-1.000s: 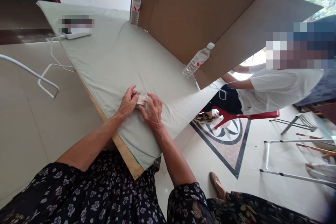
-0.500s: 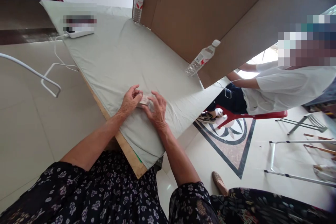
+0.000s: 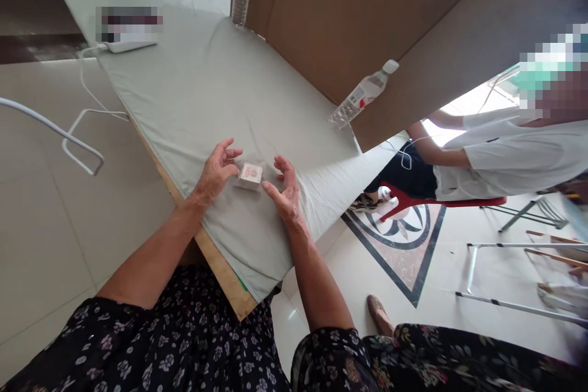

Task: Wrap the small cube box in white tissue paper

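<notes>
Two hands, left hand (image 3: 215, 173) and right hand (image 3: 286, 193), flank a small cream red-printed block in clear wrap (image 3: 251, 175) on the pale cloth-covered counter (image 3: 184, 95), fingers loosely spread, apparently gripping nothing. The step seems to be hand placement; grasping would call for thumbs closing inward.

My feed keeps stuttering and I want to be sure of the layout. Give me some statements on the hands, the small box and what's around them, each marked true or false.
1. The small box lies on the cloth between the left hand and the right hand. True.
2. Both hands are clenched into fists. False: both are open.
3. The nearer bottle has a white cap. True.
4. The small box is solid black. False: it is pale, with red print on top.
5. A person in a white shirt sits on a red chair. True.
6. The cloth is bright red. False: it is pale grey-green.
</notes>
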### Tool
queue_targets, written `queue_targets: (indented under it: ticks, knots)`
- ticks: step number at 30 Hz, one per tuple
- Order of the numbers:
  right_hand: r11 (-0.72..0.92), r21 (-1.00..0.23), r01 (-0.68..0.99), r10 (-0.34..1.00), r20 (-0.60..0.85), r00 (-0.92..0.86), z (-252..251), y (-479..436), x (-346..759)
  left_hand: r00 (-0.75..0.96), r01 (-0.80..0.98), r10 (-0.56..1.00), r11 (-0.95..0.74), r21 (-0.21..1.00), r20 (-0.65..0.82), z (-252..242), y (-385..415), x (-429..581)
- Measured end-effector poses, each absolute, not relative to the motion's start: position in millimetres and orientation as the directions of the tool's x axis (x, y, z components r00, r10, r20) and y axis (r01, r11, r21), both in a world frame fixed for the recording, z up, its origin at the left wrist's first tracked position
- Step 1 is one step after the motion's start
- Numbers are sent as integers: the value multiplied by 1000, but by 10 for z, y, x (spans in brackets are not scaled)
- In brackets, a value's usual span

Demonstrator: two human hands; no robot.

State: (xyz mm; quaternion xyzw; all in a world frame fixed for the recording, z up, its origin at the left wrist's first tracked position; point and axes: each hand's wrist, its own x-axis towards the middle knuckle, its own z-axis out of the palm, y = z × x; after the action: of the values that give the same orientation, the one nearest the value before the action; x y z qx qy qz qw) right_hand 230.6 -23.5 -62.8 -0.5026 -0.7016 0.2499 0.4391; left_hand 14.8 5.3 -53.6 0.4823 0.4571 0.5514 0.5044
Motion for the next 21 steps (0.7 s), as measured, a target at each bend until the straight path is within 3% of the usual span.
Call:
queue_targets:
  ticks: [4,10,17,21]
  knots:
    - [386,-766,514,919,370,-139,-572,-254,2299,170,49,983,-82,995,72,-505,22,52]
    - [420,-678,602,884,456,-103,-538,-196,2273,262,198,955,-193,961,138,-616,-18,47]
    - [566,-375,734,815,389,-430,-144,-112,2252,279,277,929,-320,906,243,-630,-50,83]
    - [613,-238,753,779,337,-528,-27,-71,2212,292,313,924,-337,888,247,-604,-53,88]
